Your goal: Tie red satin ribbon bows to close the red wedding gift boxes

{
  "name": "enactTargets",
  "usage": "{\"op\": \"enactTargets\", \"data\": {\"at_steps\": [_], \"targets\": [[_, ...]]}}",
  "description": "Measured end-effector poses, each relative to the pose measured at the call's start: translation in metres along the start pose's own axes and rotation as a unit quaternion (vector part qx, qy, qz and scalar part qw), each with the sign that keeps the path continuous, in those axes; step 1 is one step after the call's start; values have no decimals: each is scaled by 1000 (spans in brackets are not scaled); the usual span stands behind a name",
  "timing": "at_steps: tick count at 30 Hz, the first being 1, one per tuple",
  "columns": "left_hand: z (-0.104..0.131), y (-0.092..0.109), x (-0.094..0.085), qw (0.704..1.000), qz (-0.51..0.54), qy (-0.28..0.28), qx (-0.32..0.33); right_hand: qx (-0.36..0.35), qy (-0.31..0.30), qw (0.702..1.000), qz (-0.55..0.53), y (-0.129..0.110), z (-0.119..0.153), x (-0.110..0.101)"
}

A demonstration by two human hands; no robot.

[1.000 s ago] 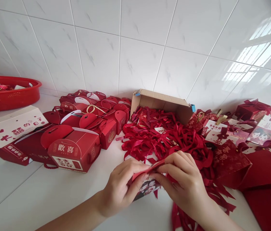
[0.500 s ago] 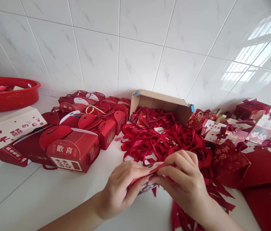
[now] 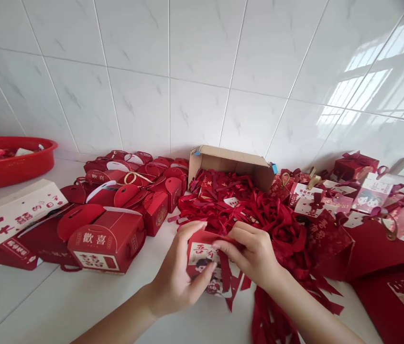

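Between my hands is a small red-and-white gift box (image 3: 200, 250) printed with characters and cartoon figures. My left hand (image 3: 173, 279) holds its left side, fingers behind and thumb across the printed front. With thumb and fingers pinched, my right hand (image 3: 254, 251) grips the box's top edge at the right. A dark red ribbon (image 3: 225, 273) hangs down over the front, below my right hand. Just beyond my hands lies a heap of loose red ribbons (image 3: 277, 220), spilling from an open cardboard box (image 3: 230, 156) on its side. The back of the gift box is hidden.
Several red handled gift boxes (image 3: 106, 239) stand at the left, beside a white-flapped box (image 3: 18, 212). A red plastic basin (image 3: 11, 165) sits at the far left. More boxes (image 3: 331, 241) with ribbons crowd the right. A tiled wall (image 3: 202, 71) closes the back.
The gift box has turned so its printed front faces me. My left hand has spread along its side, and my right hand has moved slightly left. The camera view has shifted.
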State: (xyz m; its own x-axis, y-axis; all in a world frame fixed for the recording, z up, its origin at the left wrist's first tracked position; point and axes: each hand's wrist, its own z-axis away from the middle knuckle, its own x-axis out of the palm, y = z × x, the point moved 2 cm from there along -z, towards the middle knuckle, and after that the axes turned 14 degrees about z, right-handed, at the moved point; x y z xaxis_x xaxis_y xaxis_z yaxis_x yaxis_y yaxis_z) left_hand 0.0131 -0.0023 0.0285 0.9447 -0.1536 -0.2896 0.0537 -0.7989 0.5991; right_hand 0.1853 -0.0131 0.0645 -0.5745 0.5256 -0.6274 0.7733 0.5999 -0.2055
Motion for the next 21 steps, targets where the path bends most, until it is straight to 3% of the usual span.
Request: {"op": "enactTargets", "data": {"at_steps": [5,10,12,15,17,21], "targets": [[-65,26,5,997,-70,-7,-23,99,54,992,51,-4,-39,-31],[-113,46,-14,996,-83,-21,25,181,144,973,6,-4,-53,-63],[-118,46,-25,996,-77,-40,0,180,168,969,5,-4,-51,-68],[-116,44,-39,985,-86,-129,-69,171,160,972,9,-3,-47,-66],[-113,44,-46,976,-105,-176,-80,172,144,974,7,-4,-47,-63],[-107,50,-65,970,-155,-179,-58,169,112,979,-6,-8,-48,-58]]}}
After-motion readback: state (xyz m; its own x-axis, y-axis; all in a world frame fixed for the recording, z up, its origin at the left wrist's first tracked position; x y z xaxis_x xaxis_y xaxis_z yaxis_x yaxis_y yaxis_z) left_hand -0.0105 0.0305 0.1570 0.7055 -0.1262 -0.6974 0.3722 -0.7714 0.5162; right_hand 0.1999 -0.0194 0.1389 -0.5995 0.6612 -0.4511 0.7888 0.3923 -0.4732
